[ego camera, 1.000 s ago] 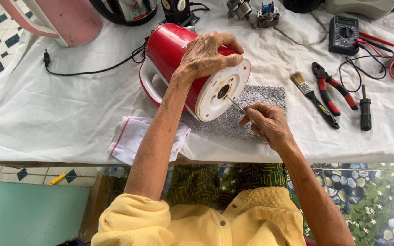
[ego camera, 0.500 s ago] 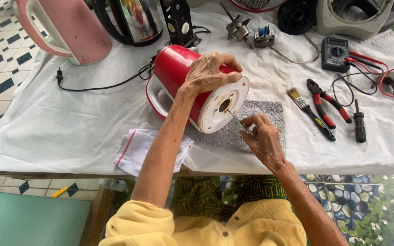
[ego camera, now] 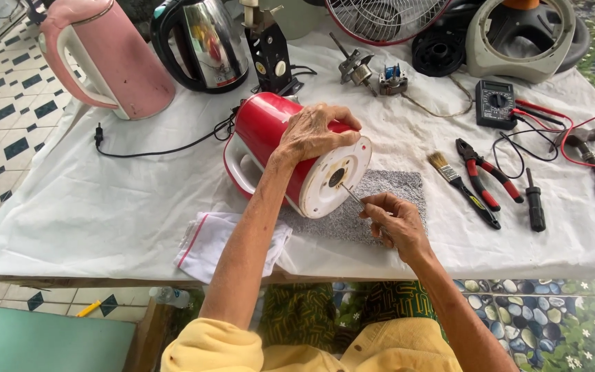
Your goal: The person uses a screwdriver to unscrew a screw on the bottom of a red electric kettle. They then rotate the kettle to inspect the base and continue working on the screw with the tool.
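A red electric kettle [ego camera: 270, 138] lies on its side on the table, its white round base [ego camera: 333, 180] turned toward me. My left hand [ego camera: 315, 131] grips the top of the kettle body near the base. My right hand [ego camera: 395, 220] pinches a thin screwdriver [ego camera: 352, 196] whose tip points into the middle of the white base. Under the kettle lies a grey mat [ego camera: 380, 207].
A white cloth [ego camera: 105, 200] covers the table. A pink kettle [ego camera: 108, 58] and a steel kettle [ego camera: 204, 45] stand at the back left. Right of me lie a brush [ego camera: 459, 182], red pliers [ego camera: 487, 172], a black screwdriver [ego camera: 535, 203] and a multimeter [ego camera: 496, 103]. A folded rag [ego camera: 218, 241] lies near the front edge.
My view has shifted, so the table sits lower and more to the right in the picture. Both hands keep their hold on the kettle and screwdriver.
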